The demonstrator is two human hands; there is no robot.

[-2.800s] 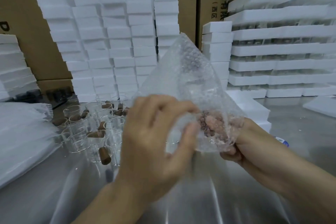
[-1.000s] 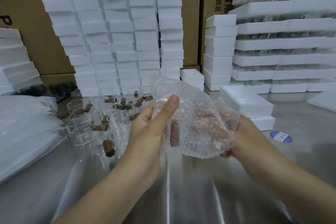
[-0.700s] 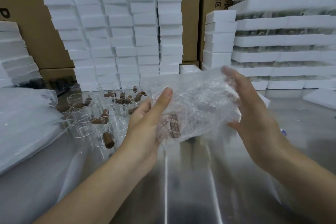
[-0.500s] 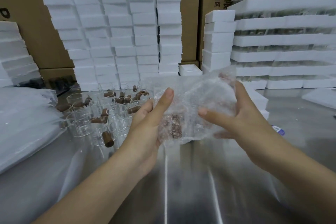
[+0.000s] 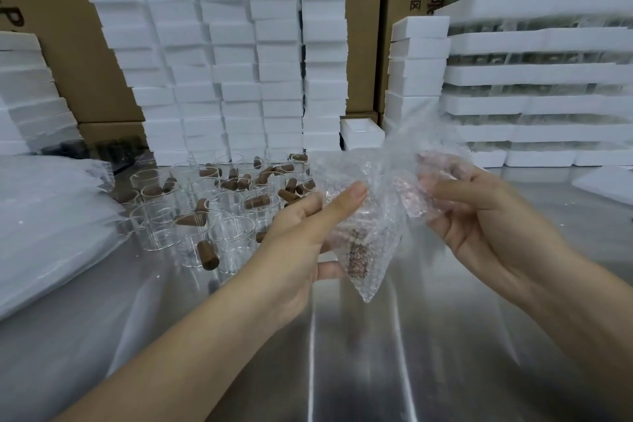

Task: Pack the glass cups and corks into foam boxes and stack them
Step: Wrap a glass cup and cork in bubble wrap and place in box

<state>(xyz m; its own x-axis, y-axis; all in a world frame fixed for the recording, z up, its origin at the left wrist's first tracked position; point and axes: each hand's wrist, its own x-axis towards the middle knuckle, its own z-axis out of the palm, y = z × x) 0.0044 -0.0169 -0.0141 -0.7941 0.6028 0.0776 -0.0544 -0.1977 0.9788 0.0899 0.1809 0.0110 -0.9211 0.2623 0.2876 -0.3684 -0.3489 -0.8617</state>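
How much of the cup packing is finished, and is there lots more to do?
Done: tall stacks of foam boxes stand at the back, though whether they're filled can't be seen. In hand: the left hand and right hand grip a bubble-wrap bag with a cork inside. Left: lots of glass cups and loose corks sit unpacked on the metal table.

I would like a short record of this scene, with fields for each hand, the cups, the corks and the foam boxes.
left hand: pinches bubble wrap with one cork inside
right hand: holds the wrap's upper part
glass cups: upright, grouped on metal table, beyond the left hand
loose corks: in and among cups
foam boxes: stacked behind
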